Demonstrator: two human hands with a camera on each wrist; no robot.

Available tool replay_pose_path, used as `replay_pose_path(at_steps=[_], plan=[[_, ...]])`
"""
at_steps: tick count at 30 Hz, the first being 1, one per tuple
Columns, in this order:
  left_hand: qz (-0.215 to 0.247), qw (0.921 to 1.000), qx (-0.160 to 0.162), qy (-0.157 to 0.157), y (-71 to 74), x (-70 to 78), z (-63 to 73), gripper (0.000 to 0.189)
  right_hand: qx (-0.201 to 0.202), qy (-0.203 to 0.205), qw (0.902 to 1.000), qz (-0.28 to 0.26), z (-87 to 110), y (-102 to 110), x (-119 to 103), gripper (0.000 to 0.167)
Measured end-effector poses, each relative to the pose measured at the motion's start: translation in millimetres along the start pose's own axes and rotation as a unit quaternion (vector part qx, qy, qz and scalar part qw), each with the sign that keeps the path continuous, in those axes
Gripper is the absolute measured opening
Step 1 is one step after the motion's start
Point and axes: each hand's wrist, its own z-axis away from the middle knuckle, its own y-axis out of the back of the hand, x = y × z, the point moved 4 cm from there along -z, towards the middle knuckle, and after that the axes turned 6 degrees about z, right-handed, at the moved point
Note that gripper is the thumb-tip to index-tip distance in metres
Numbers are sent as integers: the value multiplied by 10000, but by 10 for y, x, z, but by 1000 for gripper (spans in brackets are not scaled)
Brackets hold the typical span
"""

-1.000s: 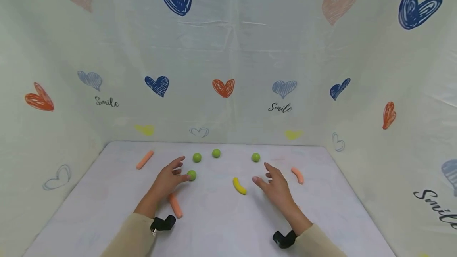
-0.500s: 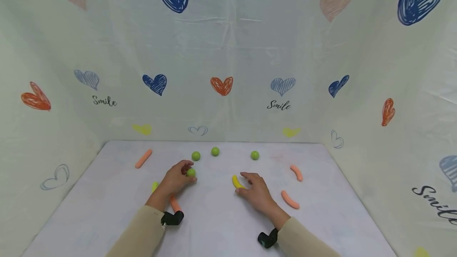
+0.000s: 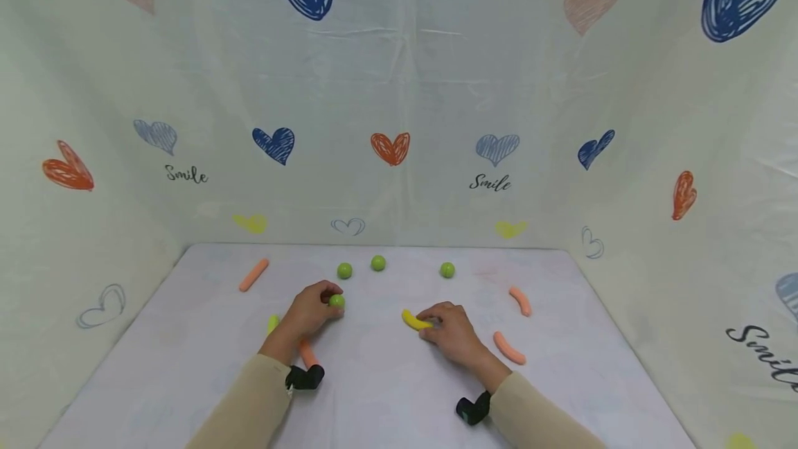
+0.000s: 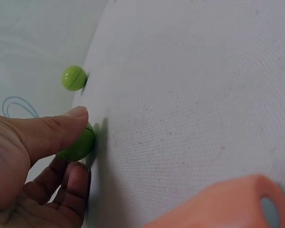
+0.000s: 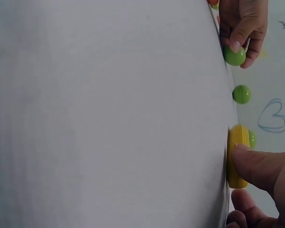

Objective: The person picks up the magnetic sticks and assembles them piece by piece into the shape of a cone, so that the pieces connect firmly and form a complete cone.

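Observation:
My left hand (image 3: 312, 312) grips a small green ball (image 3: 337, 301) between thumb and fingers, low over the white table. The left wrist view has the thumb across that ball (image 4: 80, 147), part of which it covers. To the right, my right hand (image 3: 458, 332) pinches a small yellow toy banana (image 3: 413, 320) by its near end, which the fingers partly hide. Seen from the right wrist, the thumb lies on the banana's (image 5: 236, 176) side, close to the tabletop. An orange stick (image 3: 308, 353) lies partly under the left wrist, beside a yellow-green piece (image 3: 273, 323).
Three more green balls stand farther back, one (image 3: 345, 270) just beyond the left hand. Another orange stick (image 3: 253, 275) lies at the back left. Two curved orange pieces, one (image 3: 509, 348) nearer, lie right of the right hand. A heart-printed curtain (image 3: 399, 199) encloses the table (image 3: 386, 393).
My left fingers have come round the green ball. My right hand has moved left and taken hold of the banana, which has turned slightly. A curved orange piece has come into sight.

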Motion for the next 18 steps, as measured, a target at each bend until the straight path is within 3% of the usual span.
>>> replay_pose_path(at_steps=[6,12,18], plan=[[-21,9999,-66,-133,8,15,-1,34,37,125,9998,132,-40,45,-6,27],[13,9999,-43,-163,11,20,-1,34,393,-324,9976,468,-56,47,28,36],[45,9997,-48,-235,9,18,18,34,555,-662,9961,167,17,45,39,28]])
